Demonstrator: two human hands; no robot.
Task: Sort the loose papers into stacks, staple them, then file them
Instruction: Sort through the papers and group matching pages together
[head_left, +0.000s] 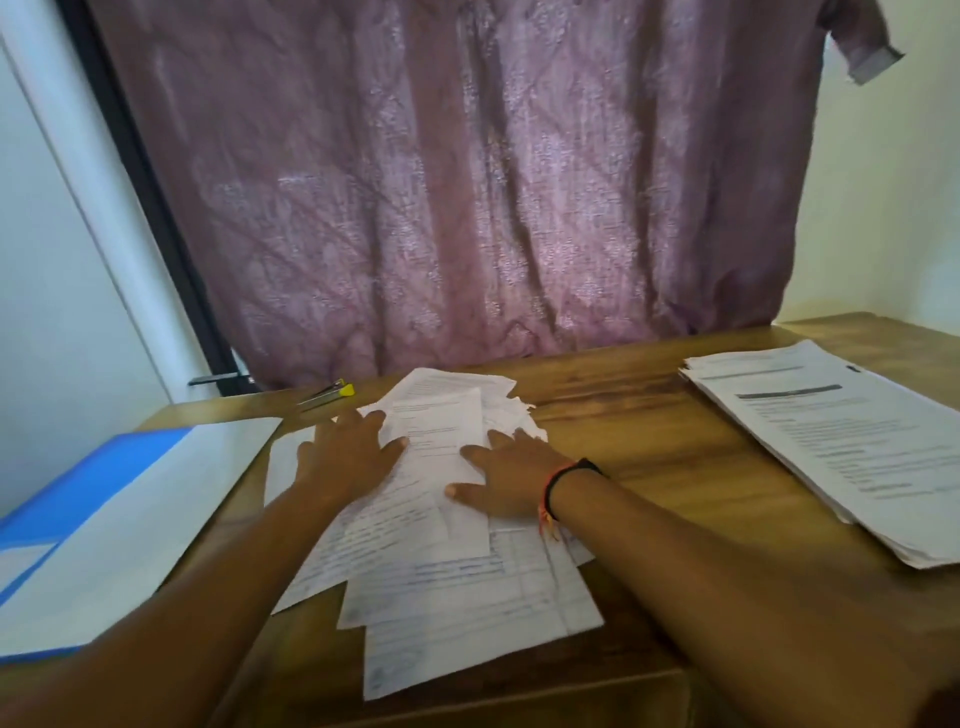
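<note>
Sorting: left grip (348, 457) and right grip (506, 483) press flat, holding nothing, so we fan loose papers (467, 587) apart gently.

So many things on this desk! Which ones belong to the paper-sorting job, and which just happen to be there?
Part of the job:
- loose papers, under the left hand and right hand
- neater stack, at the right
- what looks like a stapler
- blue folder

Just there:
- purple cloth hanging behind
- wrist bands
- wooden table
</note>
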